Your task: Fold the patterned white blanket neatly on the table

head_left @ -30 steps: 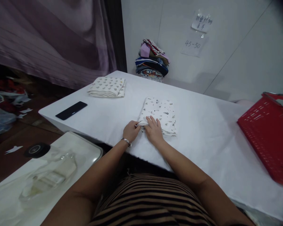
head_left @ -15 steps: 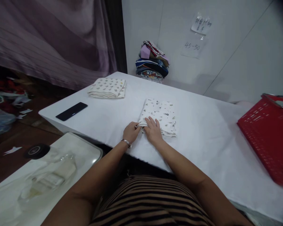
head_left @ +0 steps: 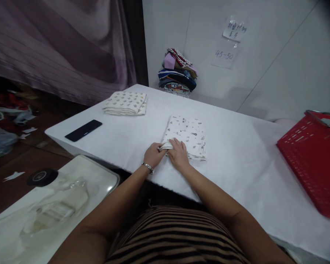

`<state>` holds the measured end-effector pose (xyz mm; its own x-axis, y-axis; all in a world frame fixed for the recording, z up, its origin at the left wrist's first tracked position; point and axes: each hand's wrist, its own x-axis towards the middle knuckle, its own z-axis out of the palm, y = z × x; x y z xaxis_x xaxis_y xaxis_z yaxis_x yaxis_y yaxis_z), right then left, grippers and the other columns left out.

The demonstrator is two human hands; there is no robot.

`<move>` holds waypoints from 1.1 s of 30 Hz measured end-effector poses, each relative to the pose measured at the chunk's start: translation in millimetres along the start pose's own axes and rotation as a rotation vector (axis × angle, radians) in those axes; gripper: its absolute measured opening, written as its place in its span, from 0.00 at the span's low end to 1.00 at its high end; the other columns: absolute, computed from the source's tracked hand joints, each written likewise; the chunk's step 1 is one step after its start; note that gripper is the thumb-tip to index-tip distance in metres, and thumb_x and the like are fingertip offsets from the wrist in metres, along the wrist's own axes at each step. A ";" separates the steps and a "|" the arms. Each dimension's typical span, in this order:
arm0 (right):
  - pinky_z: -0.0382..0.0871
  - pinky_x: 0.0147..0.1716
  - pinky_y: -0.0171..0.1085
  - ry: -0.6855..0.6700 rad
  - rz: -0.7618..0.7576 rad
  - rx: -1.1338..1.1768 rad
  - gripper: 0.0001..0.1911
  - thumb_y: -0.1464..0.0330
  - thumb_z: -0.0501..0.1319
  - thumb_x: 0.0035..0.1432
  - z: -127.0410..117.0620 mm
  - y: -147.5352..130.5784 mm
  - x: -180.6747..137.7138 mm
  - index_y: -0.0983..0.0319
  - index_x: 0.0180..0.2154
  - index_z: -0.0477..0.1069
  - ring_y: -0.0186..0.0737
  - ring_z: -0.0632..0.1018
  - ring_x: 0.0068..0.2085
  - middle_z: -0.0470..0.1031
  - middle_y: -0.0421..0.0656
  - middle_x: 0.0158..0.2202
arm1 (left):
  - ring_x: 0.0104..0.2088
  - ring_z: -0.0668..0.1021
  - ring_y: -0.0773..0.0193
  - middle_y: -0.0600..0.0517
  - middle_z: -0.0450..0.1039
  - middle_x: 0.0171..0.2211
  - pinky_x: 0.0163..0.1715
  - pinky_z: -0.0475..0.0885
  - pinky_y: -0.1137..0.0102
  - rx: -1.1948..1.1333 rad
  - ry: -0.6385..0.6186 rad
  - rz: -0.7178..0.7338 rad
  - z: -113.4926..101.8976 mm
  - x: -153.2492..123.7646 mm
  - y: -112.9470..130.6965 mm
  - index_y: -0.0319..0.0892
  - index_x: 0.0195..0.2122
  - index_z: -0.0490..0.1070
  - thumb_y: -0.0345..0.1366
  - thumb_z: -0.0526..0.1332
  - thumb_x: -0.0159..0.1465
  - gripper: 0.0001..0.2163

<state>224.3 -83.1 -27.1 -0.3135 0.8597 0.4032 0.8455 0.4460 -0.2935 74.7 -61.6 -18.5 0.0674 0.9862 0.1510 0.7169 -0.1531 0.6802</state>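
Note:
A folded white cloth (head_left: 186,131) with a small scattered print lies on the white-covered table (head_left: 231,154) in front of me. My left hand (head_left: 154,154), with a bracelet at the wrist, pinches the cloth's near left corner. My right hand (head_left: 178,152) rests on its near edge, fingers over the top and thumb tucked at the fold, next to the left hand. Several layers show along the near edge. Farther left lies another folded cloth (head_left: 125,102), cream with a small leaf-like print, touched by neither hand.
A black phone (head_left: 84,130) lies near the table's left end. To the right stands a red plastic basket (head_left: 313,157). Folded clothes (head_left: 178,75) are piled behind the table by the wall. At lower left is a white surface (head_left: 99,172) with a round black object (head_left: 42,177).
Almost nothing differs. Both hands stay at the near left corner of the cloth, with only a slight shift of the fingers.

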 end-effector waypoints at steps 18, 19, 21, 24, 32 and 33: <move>0.50 0.57 0.56 -0.114 0.029 -0.241 0.22 0.64 0.52 0.63 -59.6 76.1 -71.6 0.58 0.58 0.60 0.50 0.59 0.61 0.60 0.47 0.60 | 0.40 0.73 0.59 0.48 0.69 0.42 0.38 0.67 0.67 0.255 -0.082 0.155 -5.1 -3.5 0.5 0.43 0.42 0.65 0.31 0.54 0.56 0.11; 0.51 0.57 0.55 -0.117 0.028 -0.244 0.22 0.64 0.52 0.63 -60.8 80.2 -74.6 0.57 0.58 0.59 0.49 0.58 0.62 0.59 0.47 0.61 | 0.41 0.73 0.59 0.48 0.69 0.43 0.38 0.68 0.67 0.271 -0.082 0.168 -5.2 -4.1 0.6 0.43 0.42 0.65 0.31 0.54 0.56 0.12; 0.54 0.57 0.53 -0.129 0.003 -0.228 0.22 0.66 0.51 0.63 -63.4 87.7 -77.4 0.57 0.59 0.58 0.48 0.57 0.62 0.58 0.47 0.61 | 0.41 0.73 0.58 0.48 0.69 0.44 0.37 0.68 0.67 0.306 -0.080 0.179 -5.7 -5.1 0.6 0.44 0.44 0.65 0.31 0.54 0.57 0.13; 0.58 0.56 0.50 -0.151 -0.077 -0.171 0.22 0.69 0.50 0.63 -68.5 98.6 -77.3 0.59 0.58 0.59 0.45 0.58 0.62 0.60 0.47 0.60 | 0.41 0.73 0.58 0.48 0.68 0.45 0.35 0.68 0.67 0.361 -0.087 0.207 -7.4 -5.6 -0.5 0.45 0.48 0.64 0.31 0.54 0.58 0.16; 0.63 0.54 0.46 -0.096 -0.089 -0.107 0.19 0.69 0.50 0.63 -85.5 119.1 -75.3 0.56 0.54 0.66 0.42 0.66 0.58 0.68 0.43 0.55 | 0.35 0.72 0.61 0.49 0.67 0.40 0.33 0.66 0.69 0.390 -0.165 0.297 -7.9 -2.7 -7.9 0.52 0.54 0.63 0.32 0.52 0.60 0.20; 0.63 0.54 0.45 -0.082 -0.074 -0.120 0.18 0.70 0.50 0.63 -86.6 120.3 -73.8 0.55 0.53 0.67 0.42 0.67 0.57 0.69 0.43 0.54 | 0.35 0.72 0.62 0.49 0.67 0.40 0.33 0.66 0.69 0.398 -0.168 0.303 -7.8 -2.6 -7.9 0.52 0.54 0.64 0.33 0.51 0.60 0.20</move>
<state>386.5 -114.5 -17.1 -0.4070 0.8451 0.3466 0.8627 0.4803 -0.1584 63.4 -63.5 -18.7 0.3996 0.9027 0.1594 0.8537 -0.4298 0.2939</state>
